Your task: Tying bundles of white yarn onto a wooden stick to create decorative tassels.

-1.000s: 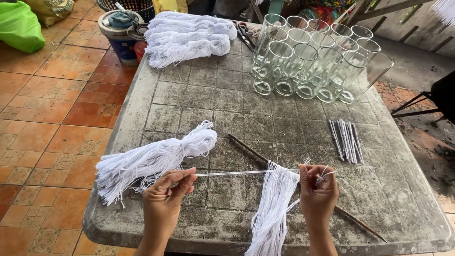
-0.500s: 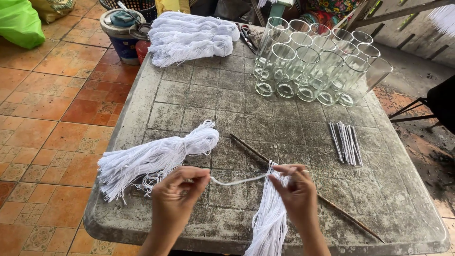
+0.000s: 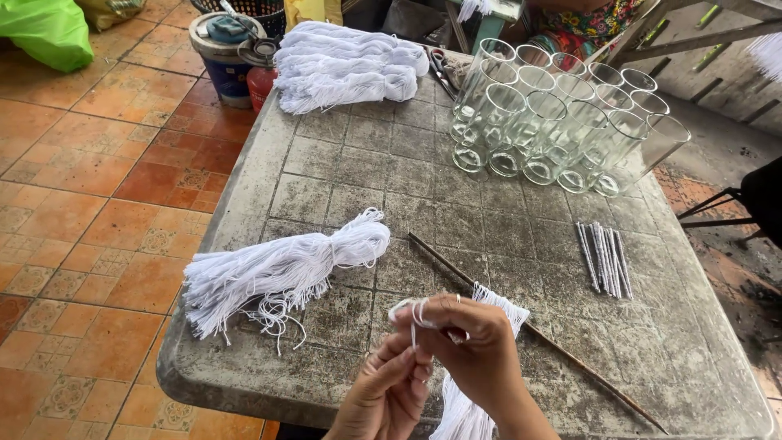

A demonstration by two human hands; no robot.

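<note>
- Far left of the fingers, a loose bundle of white string (image 3: 281, 273) lies on the grey desk (image 3: 342, 171), its frayed ends pointing away from both hands.
- The left hand (image 3: 389, 391) rises from the bottom edge; its fingers (image 3: 405, 358) are pinched closed on a thin white strand (image 3: 414, 326) that hangs from a small loop just above them.
- Just right and touching, the right hand (image 3: 476, 350) has its fingers (image 3: 444, 322) curled shut around the same strand, wound at their tips.
- A white tassel (image 3: 468, 407) hangs beneath the right hand; its cut top fans out just past the knuckles, and its lower end is cut off by the frame.
- A thin brown stick (image 3: 570, 358) runs slantwise behind the right hand, its middle hidden by it.
- Right of the fingers and well apart lies a row of thin grey rods (image 3: 604, 259).
- Far above, 2 rows of clear glasses (image 3: 554, 122) lie on their sides.
- How the strand is wound is hard to make out.
</note>
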